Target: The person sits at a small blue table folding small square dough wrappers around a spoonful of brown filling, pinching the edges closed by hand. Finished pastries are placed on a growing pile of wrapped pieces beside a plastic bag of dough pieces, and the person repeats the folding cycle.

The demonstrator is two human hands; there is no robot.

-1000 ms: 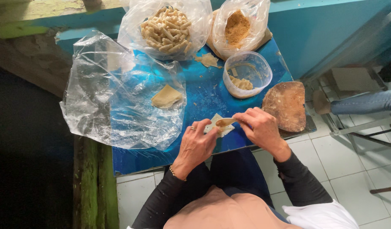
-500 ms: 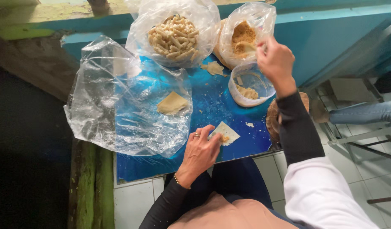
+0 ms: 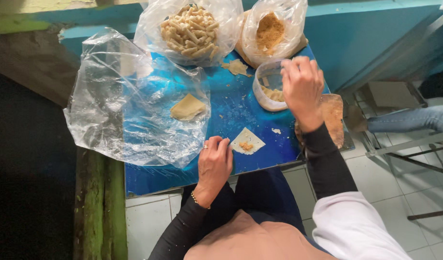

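Blue and scattered with crumbs, a small desk [image 3: 231, 110] is seen from above, set against a blue wall over white floor tiles. A square dough wrapper [image 3: 247, 140] with a small dab of filling at its centre is laid flat near the desk's front edge. Its left edge is pinned by the fingertips of the left hand [image 3: 215, 162], which is rested loosely curled on the desk and grips nothing. The right hand [image 3: 302, 85] is held over a clear plastic tub [image 3: 268, 86] of filling further back, fingers bent down toward the tub's rim; whether anything is pinched between them cannot be told. A brown slab [image 3: 334, 115] is partly hidden beneath the right wrist at the desk's right edge. A loose clear plastic bag [image 3: 125, 101] with a folded stack of wrappers [image 3: 187, 107] inside is spread over the left side. At the back, a bag of finished rolled pieces [image 3: 190, 30] is placed beside a bag of orange-brown crumbs [image 3: 271, 30], with a torn scrap of dough [image 3: 237, 66] lying just in front of them.
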